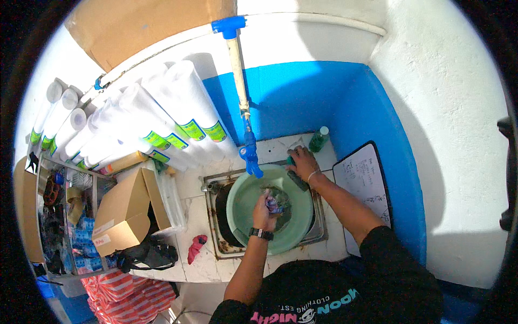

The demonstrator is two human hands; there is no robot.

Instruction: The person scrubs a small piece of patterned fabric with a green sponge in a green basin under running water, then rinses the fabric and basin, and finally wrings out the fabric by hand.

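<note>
A pale green basin [233, 203] with water in it sits in the metal sink [220, 250]. My left hand [263, 214], a dark band on its wrist, is closed on a wet, crumpled, multicoloured bundle [275, 200] over the basin; its kind is unclear. At the basin's far right rim, my right hand [304, 161] curls its fingers by a small green item [290, 160], mostly hidden under them. A dark grey oblong thing [297, 181] rests on the rim just below that hand. Above the basin hangs a blue tap [250, 155].
A green bottle with a white cap [319, 139] stands behind my right hand. To the right leans a whiteboard [362, 181]. White filter rolls [194, 102] line the back left. An open cardboard box [123, 213], a pink cloth [197, 249] and a black bag [148, 254] lie left.
</note>
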